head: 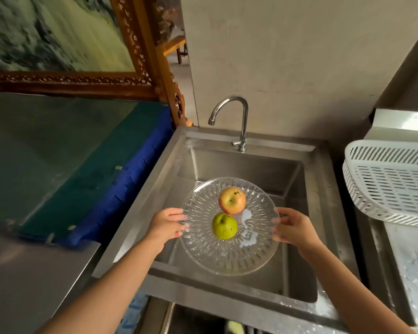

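A clear ribbed glass plate (229, 259) hangs over the steel sink (306, 150). On it lie a red-yellow apple (232, 200) at the far side and a green apple (224, 225) just nearer to me. My left hand (165, 225) holds the plate's left rim, fingers under the edge. My right hand (293, 229) grips the right rim with curled fingers. A white patch shows through the glass to the right of the green apple.
A curved chrome tap (237, 112) stands at the back of the sink, spout to the left. A white slotted plastic basket (391, 186) sits on the counter at right. Left of the sink are a steel surface and a green and blue covered top (82, 165).
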`<state>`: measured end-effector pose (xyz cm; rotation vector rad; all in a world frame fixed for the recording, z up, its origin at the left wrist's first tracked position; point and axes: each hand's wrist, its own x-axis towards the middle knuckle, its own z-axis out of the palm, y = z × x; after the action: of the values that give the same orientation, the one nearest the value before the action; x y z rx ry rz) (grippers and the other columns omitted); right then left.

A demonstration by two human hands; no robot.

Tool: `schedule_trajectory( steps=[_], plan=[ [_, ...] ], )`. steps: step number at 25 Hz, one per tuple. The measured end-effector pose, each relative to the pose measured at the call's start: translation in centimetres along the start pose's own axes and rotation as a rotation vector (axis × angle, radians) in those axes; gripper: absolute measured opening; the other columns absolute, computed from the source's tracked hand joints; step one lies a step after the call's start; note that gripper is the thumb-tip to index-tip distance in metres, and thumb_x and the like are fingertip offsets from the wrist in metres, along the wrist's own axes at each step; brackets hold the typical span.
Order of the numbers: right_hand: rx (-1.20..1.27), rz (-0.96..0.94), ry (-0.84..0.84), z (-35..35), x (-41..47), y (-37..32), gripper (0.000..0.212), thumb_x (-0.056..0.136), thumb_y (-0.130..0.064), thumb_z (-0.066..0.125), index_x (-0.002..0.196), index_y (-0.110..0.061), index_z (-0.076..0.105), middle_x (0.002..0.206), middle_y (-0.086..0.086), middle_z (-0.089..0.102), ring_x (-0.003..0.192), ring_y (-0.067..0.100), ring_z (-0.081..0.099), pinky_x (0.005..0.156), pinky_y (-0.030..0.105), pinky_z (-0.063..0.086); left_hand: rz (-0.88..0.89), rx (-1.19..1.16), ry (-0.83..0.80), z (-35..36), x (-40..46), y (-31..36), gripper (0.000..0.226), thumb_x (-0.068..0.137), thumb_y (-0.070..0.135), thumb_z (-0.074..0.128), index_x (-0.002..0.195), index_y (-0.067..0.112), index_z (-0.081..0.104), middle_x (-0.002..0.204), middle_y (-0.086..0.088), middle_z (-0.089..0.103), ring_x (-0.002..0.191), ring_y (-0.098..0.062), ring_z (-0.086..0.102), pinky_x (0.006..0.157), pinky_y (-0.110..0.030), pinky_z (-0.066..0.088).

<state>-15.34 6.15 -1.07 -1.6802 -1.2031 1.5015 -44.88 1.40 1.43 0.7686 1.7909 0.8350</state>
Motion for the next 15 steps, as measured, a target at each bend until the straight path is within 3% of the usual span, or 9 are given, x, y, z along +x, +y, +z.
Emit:
schedule_trajectory(
  steps=[3, 5, 7, 10, 15],
  plan=[
    [-0.004, 0.007, 0.009, 1.1, 6.0, 1.2, 0.04, 0.073, 0.013, 0.064, 0.103, -0.013, 0.06, 0.077, 0.007, 0.062, 0.066, 0.02, 0.065, 0.058, 0.03, 0.061, -0.009, 0.006, 0.026, 1.7, 5.9, -0.6, 0.045, 0.083, -0.014, 0.048, 0.126, 0.0, 0.05, 0.12, -0.015, 0.064, 0.076, -0.016, 0.063, 0.064, -0.021, 0.05],
    [-0.012, 0.035, 0.008, 2.4, 10.9, 2.9, 0.041, 0.073, 0.009, 0.067, 0.106, -0.013, 0.058, 0.084, 0.01, 0.062, 0.074, 0.025, 0.066, 0.065, 0.039, 0.061, -0.036, 0.025, 0.046, 3.2, 11.0, -2.1, 0.042, 0.082, -0.013, 0.052, 0.123, -0.001, 0.052, 0.118, -0.016, 0.064, 0.072, -0.013, 0.061, 0.052, -0.015, 0.049],
    [-0.027, 0.08, 0.028, 3.5, 15.0, 5.3, 0.04, 0.073, 0.006, 0.068, 0.105, -0.015, 0.057, 0.088, 0.013, 0.063, 0.079, 0.03, 0.065, 0.073, 0.048, 0.058, -0.072, 0.028, 0.055, 4.6, 15.7, -4.4, 0.041, 0.081, -0.014, 0.054, 0.121, -0.004, 0.053, 0.118, -0.02, 0.064, 0.079, -0.021, 0.061, 0.045, -0.01, 0.046],
    [-0.063, 0.135, 0.083, 4.7, 21.2, 9.7, 0.039, 0.073, 0.003, 0.066, 0.105, -0.018, 0.056, 0.091, 0.013, 0.065, 0.083, 0.033, 0.066, 0.076, 0.052, 0.057, -0.121, 0.031, 0.044, 7.0, 22.7, -8.6, 0.043, 0.079, -0.013, 0.058, 0.12, -0.003, 0.053, 0.119, -0.022, 0.064, 0.087, -0.026, 0.059, 0.046, -0.01, 0.046],
    [-0.089, 0.243, 0.122, 6.8, 28.1, 17.8, 0.045, 0.071, 0.002, 0.068, 0.11, -0.016, 0.055, 0.089, 0.008, 0.064, 0.078, 0.023, 0.064, 0.06, 0.033, 0.054, -0.149, 0.067, -0.004, 10.3, 31.5, -15.3, 0.044, 0.076, -0.012, 0.061, 0.118, -0.001, 0.056, 0.116, -0.02, 0.066, 0.083, -0.025, 0.062, 0.051, -0.013, 0.048]
  ],
)
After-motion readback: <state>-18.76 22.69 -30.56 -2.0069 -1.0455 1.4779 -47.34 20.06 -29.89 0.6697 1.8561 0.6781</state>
